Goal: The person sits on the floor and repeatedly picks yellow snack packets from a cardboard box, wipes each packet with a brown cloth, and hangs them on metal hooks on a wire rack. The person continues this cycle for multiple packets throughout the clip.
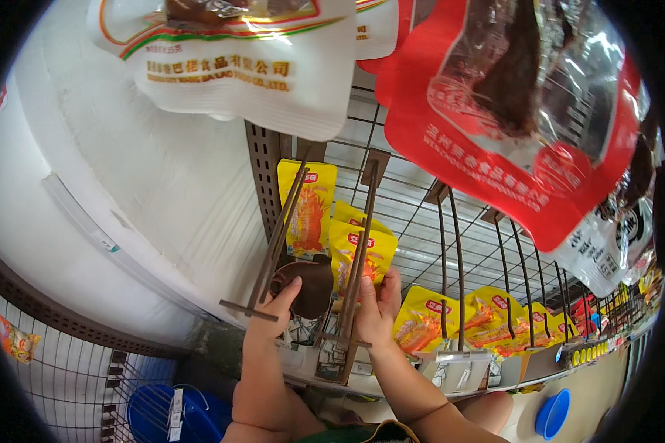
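A: Brown, glossy — a dark pouch (309,286) sits low on the wire rack (421,221), between two double-prong display hooks. Left hand (273,308) is under and left of it, thumb against its lower left edge, fingers mostly hidden behind. Looks pinched, loosely.

B: And the right hand (377,306)?

A: Just right of the pouch, on the far side of the centre hook (356,273). Fingers closed on a yellow snack packet (362,258) that hangs on that hook; thumb in front, fingertips behind. Clamped, not spread.

B: Which way does the hook run?

A: Long axis comes out from the rack toward the person, tip dropping toward the lower edge of the view. The packet lies well back along the prongs from the tip.

B: Nearer hand to the brown pouch?

A: Left, touching it. The right is near but apart, split off by the hook prongs.

B: Surroundings?

A: More yellow packets (465,321) rightward on lower pegs, a red bag (495,111) and a white bag (258,66) hanging overhead, a blue basket (192,417) below.
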Action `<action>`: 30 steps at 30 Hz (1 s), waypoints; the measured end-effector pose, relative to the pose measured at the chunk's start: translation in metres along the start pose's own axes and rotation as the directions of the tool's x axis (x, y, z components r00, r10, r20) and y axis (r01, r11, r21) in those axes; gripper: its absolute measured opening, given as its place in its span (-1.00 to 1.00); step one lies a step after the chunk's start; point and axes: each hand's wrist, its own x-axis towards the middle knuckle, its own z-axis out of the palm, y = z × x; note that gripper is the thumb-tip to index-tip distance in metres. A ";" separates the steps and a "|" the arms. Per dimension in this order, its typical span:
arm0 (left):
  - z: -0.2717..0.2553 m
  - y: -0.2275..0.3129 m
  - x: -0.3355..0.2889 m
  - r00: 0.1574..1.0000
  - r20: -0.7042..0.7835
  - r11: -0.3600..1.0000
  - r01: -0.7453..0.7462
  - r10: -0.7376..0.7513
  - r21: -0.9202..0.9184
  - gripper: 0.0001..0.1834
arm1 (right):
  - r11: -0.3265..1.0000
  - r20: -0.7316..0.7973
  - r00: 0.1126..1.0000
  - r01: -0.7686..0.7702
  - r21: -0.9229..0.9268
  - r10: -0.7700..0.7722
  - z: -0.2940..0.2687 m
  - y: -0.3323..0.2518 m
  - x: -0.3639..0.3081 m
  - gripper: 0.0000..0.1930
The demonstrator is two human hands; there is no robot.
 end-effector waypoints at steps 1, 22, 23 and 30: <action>-0.011 -0.010 0.002 1.000 -0.011 1.000 0.000 0.000 0.019 -0.52 | 0.999 0.019 0.999 -0.039 -0.011 0.039 -0.001 -0.002 -0.006 -0.74; -0.071 -0.004 -0.049 0.999 -0.027 0.836 -0.053 0.045 -0.545 -0.65 | 0.985 -0.061 0.983 0.173 -0.014 -0.174 0.006 -0.052 -0.054 -0.92; -0.074 -0.005 -0.052 0.998 0.003 0.811 -0.052 0.065 -0.582 -0.64 | 0.990 -0.037 0.992 0.121 0.067 -0.119 0.004 -0.057 -0.059 -0.93; -0.081 -0.008 -0.072 0.977 0.142 0.653 0.004 0.159 -0.758 -0.55 | 0.972 0.146 0.989 -0.037 0.230 0.003 -0.013 -0.094 -0.087 -0.93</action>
